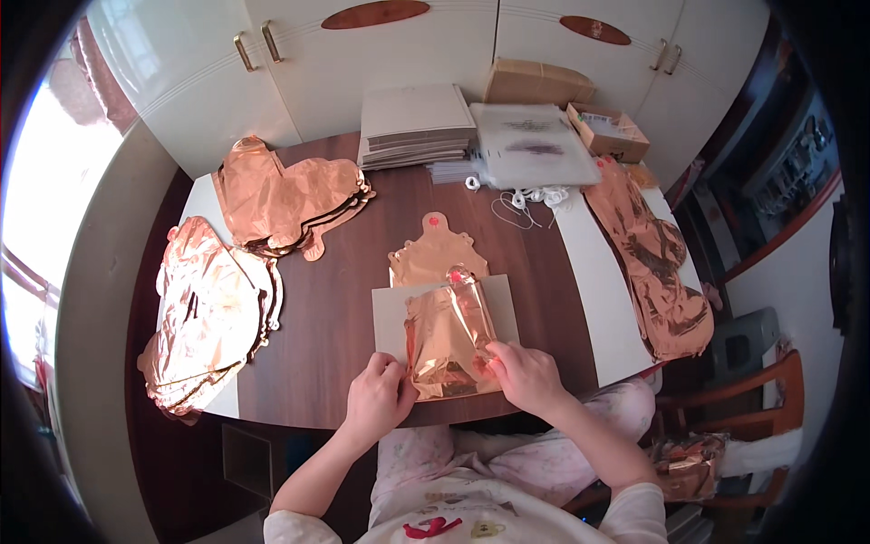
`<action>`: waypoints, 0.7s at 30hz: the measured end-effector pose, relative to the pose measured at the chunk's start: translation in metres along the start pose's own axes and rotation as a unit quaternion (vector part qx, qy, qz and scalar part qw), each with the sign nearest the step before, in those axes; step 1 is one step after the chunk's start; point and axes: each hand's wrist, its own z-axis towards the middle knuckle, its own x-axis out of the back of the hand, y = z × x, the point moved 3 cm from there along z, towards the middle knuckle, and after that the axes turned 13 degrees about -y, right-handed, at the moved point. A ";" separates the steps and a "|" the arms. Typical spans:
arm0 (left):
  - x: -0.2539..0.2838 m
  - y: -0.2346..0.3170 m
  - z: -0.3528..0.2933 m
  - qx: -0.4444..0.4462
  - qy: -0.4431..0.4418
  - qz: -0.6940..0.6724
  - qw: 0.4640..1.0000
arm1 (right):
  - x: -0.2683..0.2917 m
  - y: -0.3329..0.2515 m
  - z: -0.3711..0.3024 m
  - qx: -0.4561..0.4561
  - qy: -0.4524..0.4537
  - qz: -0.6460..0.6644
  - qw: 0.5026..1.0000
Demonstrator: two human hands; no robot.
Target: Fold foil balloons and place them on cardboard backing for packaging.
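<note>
A rose-gold foil balloon (449, 331), flat and uninflated, lies folded over a grey cardboard sheet (390, 317) at the table's near edge. Beyond the cardboard, a scalloped foil piece (437, 249) with a red-marked tab sticks out; whether it belongs to the same balloon I cannot tell. My left hand (377, 399) is closed, its fingers curled at the left edge of the folded foil. At the right edge, my right hand (526, 376) pinches the foil between thumb and fingers.
Stacks of flat foil balloons lie at far left (281, 195), near left (213, 308) and right (648, 263). Along the back stand a cardboard stack (417, 127), clear plastic bags (535, 140), white string rolls (539, 196) and a small box (607, 131). A wooden chair (743, 412) is at right.
</note>
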 end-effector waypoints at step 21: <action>-0.004 0.004 0.002 -0.019 0.014 0.114 0.993 | 0.001 -0.010 0.004 -0.039 0.033 -0.100 0.994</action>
